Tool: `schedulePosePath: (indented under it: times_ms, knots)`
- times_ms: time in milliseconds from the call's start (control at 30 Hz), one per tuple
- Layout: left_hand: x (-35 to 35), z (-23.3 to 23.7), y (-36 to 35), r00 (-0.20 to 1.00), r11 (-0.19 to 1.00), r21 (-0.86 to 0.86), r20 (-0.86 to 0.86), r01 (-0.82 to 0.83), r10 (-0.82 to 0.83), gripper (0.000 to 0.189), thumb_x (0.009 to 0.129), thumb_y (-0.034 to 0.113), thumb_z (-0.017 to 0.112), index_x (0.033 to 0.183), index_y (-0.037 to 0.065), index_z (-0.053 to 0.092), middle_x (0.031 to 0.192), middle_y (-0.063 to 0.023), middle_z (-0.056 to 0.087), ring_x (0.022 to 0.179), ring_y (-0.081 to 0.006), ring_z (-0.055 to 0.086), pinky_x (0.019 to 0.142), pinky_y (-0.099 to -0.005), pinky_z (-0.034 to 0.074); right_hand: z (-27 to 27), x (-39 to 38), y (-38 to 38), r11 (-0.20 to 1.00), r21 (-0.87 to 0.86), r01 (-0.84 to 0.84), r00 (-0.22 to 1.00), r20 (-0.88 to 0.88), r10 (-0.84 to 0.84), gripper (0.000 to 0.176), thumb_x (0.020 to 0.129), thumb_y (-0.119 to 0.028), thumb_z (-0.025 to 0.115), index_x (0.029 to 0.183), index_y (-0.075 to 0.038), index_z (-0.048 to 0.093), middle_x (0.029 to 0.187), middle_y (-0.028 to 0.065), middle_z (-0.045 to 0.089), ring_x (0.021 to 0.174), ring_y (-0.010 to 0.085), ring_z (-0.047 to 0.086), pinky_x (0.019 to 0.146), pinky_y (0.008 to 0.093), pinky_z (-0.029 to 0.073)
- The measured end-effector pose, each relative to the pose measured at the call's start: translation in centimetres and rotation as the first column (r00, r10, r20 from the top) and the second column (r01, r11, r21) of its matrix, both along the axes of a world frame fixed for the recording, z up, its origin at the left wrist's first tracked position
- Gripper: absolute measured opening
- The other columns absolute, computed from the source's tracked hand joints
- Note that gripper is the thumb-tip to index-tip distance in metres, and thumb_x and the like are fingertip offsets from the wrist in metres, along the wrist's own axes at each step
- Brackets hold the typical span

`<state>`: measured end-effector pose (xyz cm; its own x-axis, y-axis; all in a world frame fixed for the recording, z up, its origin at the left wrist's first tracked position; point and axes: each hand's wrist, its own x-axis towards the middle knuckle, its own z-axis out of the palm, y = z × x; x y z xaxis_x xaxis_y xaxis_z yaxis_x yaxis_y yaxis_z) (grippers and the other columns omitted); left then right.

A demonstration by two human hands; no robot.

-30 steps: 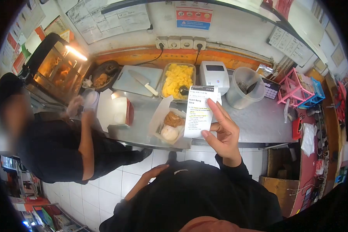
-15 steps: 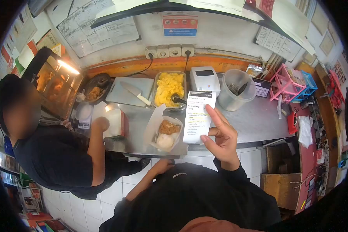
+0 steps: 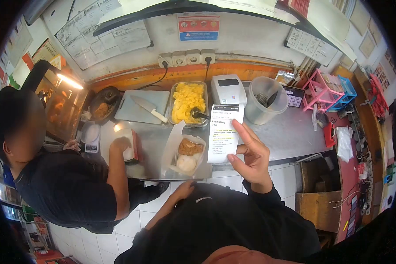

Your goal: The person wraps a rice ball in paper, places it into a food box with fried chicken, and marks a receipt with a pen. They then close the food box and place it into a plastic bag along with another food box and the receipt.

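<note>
My right hand point(image 3: 253, 158) pinches a long printed receipt point(image 3: 225, 134) between thumb and fingers, holding it up over the counter. Its print faces me, with some lines marked yellow. My left hand point(image 3: 183, 190) hangs low at my waist by the counter edge; its fingers are mostly hidden. Just left of the receipt, an open white paper box point(image 3: 171, 147) contains a ball of rice point(image 3: 186, 163) and a piece of fried chicken point(image 3: 190, 147). Behind that stands a clear tub of yellow scrambled egg point(image 3: 188, 99) with a black-handled utensil point(image 3: 199, 114) in it.
A co-worker point(image 3: 66, 185) on the left reaches into another paper box point(image 3: 130, 147). A knife point(image 3: 147, 107) lies on a cutting board point(image 3: 132, 105). Farther right are a receipt printer point(image 3: 228, 88), a clear bucket point(image 3: 266, 108) and pink racks point(image 3: 319, 92). A lit food warmer point(image 3: 59, 103) stands left.
The view has shifted slightly. The co-worker has leaned closer to the counter, their hand moving farther over their box. My right hand still holds the receipt up.
</note>
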<state>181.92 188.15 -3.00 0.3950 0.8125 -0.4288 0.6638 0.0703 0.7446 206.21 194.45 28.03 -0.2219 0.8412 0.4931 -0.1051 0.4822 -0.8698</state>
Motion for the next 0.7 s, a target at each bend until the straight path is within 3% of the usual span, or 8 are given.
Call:
schedulePosePath:
  times_ms: [100, 300, 400, 500, 600, 667, 700]
  knots:
    - [0.0, 1.0, 0.6, 0.992, 0.989, -0.145, -0.122, -0.007, -0.011, 0.043, 0.086, 0.015, 0.054, 0.126, 0.002, 0.047, 0.117, -0.0259, 0.057, 0.111, -0.0404, 0.054, 0.094, -0.0453, 0.044, 0.0, -0.3, 0.4, 1.000, 0.012, -0.003, 1.000, 0.020, 0.003, 0.061, 0.074, 0.009, 0.061, 0.133, 0.009, 0.046, 0.141, 0.0269, 0.040, 0.128, 0.0228, 0.045, 0.097, 0.0264, 0.038]
    - [-0.6, 3.1, 0.5, 0.911, 1.000, 0.015, -0.412, -0.025, 0.029, 0.047, 0.087, 0.023, 0.055, 0.128, 0.005, 0.042, 0.110, -0.0260, 0.060, 0.107, -0.0413, 0.057, 0.092, -0.0469, 0.045, -0.3, -1.4, 1.5, 0.999, 0.050, 0.007, 0.997, 0.075, -0.011, 0.064, 0.074, 0.009, 0.060, 0.135, 0.008, 0.044, 0.142, 0.0277, 0.039, 0.121, 0.0210, 0.050, 0.092, 0.0246, 0.043]
    - [-1.5, 5.3, 0.6, 0.944, 0.998, -0.053, -0.329, -0.025, 0.006, 0.041, 0.088, 0.028, 0.056, 0.122, 0.005, 0.048, 0.107, -0.0238, 0.062, 0.104, -0.0403, 0.058, 0.090, -0.0462, 0.046, -0.3, -2.2, 1.9, 0.999, 0.050, 0.012, 0.997, 0.076, -0.015, 0.064, 0.074, 0.009, 0.060, 0.136, 0.008, 0.043, 0.142, 0.0279, 0.039, 0.119, 0.0207, 0.052, 0.090, 0.0243, 0.045]
    - [-3.2, 3.3, 0.8, 0.976, 0.980, 0.017, -0.098, 0.198, -0.195, 0.040, 0.093, 0.029, 0.054, 0.126, 0.006, 0.053, 0.118, -0.0218, 0.061, 0.108, -0.0380, 0.058, 0.088, -0.0436, 0.047, -0.5, -3.0, 2.4, 0.998, 0.059, 0.007, 0.997, 0.072, -0.011, 0.064, 0.074, 0.010, 0.060, 0.136, 0.008, 0.042, 0.142, 0.0279, 0.038, 0.119, 0.0206, 0.052, 0.089, 0.0244, 0.047]
    - [-3.1, 9.1, 1.7, 0.969, 0.971, 0.032, -0.080, 0.237, -0.233, 0.037, 0.096, 0.028, 0.050, 0.125, 0.006, 0.055, 0.118, -0.0218, 0.060, 0.107, -0.0350, 0.059, 0.088, -0.0422, 0.046, -0.6, -4.1, 2.8, 0.998, 0.055, 0.008, 0.999, 0.053, -0.011, 0.064, 0.075, 0.011, 0.059, 0.136, 0.008, 0.042, 0.144, 0.0277, 0.036, 0.118, 0.0207, 0.052, 0.089, 0.0244, 0.047]
    - [-2.8, 14.0, 3.0, 0.978, 0.983, 0.008, 0.099, 0.186, -0.186, 0.039, 0.096, 0.026, 0.051, 0.129, 0.005, 0.052, 0.116, -0.0189, 0.063, 0.104, -0.0288, 0.062, 0.088, -0.0384, 0.047, -0.9, -4.5, 3.0, 0.999, 0.049, 0.019, 0.998, 0.053, -0.022, 0.064, 0.075, 0.011, 0.059, 0.137, 0.008, 0.041, 0.144, 0.0274, 0.035, 0.118, 0.0210, 0.052, 0.089, 0.0243, 0.048]
    - [-2.6, 15.6, 3.7, 0.939, 0.992, -0.037, 0.328, 0.123, -0.104, 0.041, 0.095, 0.024, 0.053, 0.131, 0.006, 0.051, 0.114, -0.0154, 0.064, 0.102, -0.0260, 0.062, 0.087, -0.0371, 0.047, -1.3, -4.7, 3.2, 0.998, 0.051, 0.028, 0.998, 0.059, -0.031, 0.064, 0.075, 0.012, 0.059, 0.137, 0.008, 0.041, 0.144, 0.0273, 0.034, 0.119, 0.0212, 0.052, 0.089, 0.0242, 0.048]
